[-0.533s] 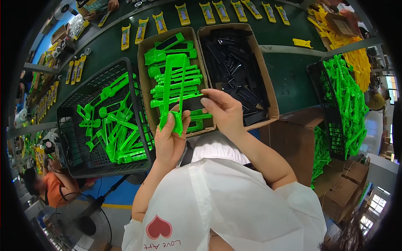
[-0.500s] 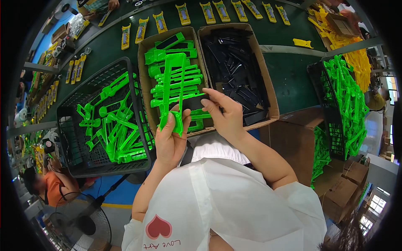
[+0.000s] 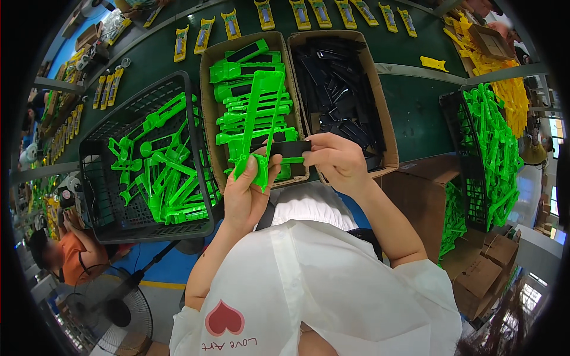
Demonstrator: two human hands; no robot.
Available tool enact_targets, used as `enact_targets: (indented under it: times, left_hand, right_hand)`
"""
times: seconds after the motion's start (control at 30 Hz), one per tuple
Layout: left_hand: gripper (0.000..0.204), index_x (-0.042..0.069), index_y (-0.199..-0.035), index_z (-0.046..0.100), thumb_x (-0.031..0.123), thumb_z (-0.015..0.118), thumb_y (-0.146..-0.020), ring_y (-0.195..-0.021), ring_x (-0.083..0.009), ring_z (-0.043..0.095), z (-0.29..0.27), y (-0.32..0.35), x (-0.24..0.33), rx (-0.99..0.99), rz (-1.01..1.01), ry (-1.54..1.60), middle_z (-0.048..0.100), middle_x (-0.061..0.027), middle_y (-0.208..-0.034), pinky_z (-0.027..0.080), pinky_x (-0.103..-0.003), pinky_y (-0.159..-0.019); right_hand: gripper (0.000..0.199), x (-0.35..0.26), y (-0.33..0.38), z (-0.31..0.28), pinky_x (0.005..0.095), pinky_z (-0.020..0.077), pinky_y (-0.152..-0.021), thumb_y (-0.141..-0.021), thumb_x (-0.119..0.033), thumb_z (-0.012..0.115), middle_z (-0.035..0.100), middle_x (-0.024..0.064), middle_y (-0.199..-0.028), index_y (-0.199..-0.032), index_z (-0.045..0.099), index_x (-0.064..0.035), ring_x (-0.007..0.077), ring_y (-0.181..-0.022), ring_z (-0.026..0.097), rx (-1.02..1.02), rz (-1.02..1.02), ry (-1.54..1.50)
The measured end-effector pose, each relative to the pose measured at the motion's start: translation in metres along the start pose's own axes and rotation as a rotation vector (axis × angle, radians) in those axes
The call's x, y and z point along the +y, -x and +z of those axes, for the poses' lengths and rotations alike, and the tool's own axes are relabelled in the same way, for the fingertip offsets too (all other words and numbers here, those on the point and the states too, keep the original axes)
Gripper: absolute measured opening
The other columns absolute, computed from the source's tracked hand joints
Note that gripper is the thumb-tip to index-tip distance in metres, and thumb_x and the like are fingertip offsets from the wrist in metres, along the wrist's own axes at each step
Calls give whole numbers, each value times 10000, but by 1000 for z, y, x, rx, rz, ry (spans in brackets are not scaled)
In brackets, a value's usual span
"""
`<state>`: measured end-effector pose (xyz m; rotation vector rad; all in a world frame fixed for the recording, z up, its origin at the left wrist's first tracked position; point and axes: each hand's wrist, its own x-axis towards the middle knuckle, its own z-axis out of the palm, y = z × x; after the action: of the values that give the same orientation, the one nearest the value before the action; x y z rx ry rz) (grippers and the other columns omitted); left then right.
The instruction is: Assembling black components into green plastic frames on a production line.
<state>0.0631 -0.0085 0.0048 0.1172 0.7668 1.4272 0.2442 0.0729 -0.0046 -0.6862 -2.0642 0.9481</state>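
Glossy green frame [image 3: 253,118], thin black strip [image 3: 291,148]

The left hand [image 3: 249,196] pinches the slotted frame's near end above a cardboard box [image 3: 208,113]. The right hand [image 3: 339,163] holds the smooth strip's right end between thumb and fingers. A latticed crate [image 3: 148,234] sits left.

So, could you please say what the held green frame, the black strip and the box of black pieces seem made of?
Green frame: probably moulded plastic, slightly glossy, with bright even colour and thin rails. Black strip: perhaps plastic, fairly dull, smooth-looking, though uncertain. Box: likely cardboard, matte, with brown walls.
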Motion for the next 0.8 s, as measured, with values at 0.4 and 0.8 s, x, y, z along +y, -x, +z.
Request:
enact_targets:
  times: [0.4, 0.8]
  left_hand:
    - [292, -54, -1069, 487, 168, 449, -883, -960, -222, 547, -3, 2, 1, 19, 45, -66, 510, -116, -1107, 436, -325, -860]
    - [302, -21, -1112, 495, 153, 488, -865, -784, -158, 555, -31, 5, 34, 2, 116, -310, 547, -102, -1021, 476, -257, -670]
  right_hand:
    - [151, -12, -9, 11, 186, 412, -463, -810, -114, 563, 551, 39, -576, -928, 536, -23, 78, -493, 533, -63, 443, -261]
    - [132, -15, -3, -7, 174, 337, -370, -815, -125, 563, 523, 16, -513, -773, 554, 0, 40, -393, 453, -79, 819, -520]
